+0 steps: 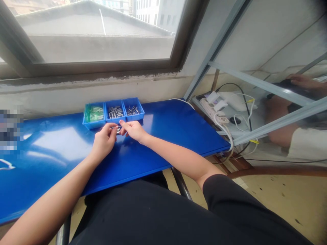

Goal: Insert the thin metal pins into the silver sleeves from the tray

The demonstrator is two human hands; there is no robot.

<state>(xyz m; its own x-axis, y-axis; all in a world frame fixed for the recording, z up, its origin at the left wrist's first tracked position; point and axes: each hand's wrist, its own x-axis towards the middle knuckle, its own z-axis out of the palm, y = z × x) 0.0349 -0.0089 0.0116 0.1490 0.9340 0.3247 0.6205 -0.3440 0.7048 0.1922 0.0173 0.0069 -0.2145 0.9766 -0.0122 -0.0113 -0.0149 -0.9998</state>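
Observation:
My left hand (104, 139) and my right hand (133, 130) meet above the blue table, just in front of three blue bins. Between their fingertips is a small metal cylindrical part (118, 130), mostly covered by the fingers. Both hands are closed on it, thumbs and fingers pinched. Close behind, the left bin (94, 124) holds pale pieces in a green plastic bag (88, 113). Short metal cylinders (115, 112) fill the middle bin (114, 120). In the right bin (135, 117) lie thin metal pins (133, 110).
The blue table (163, 136) runs along a wall under a window (102, 47). A grey metal rack (265, 92) stands at the right, with a power strip (214, 110) and cables. Another person (281, 115) is partly visible beyond it. A white item (6, 165) lies far left.

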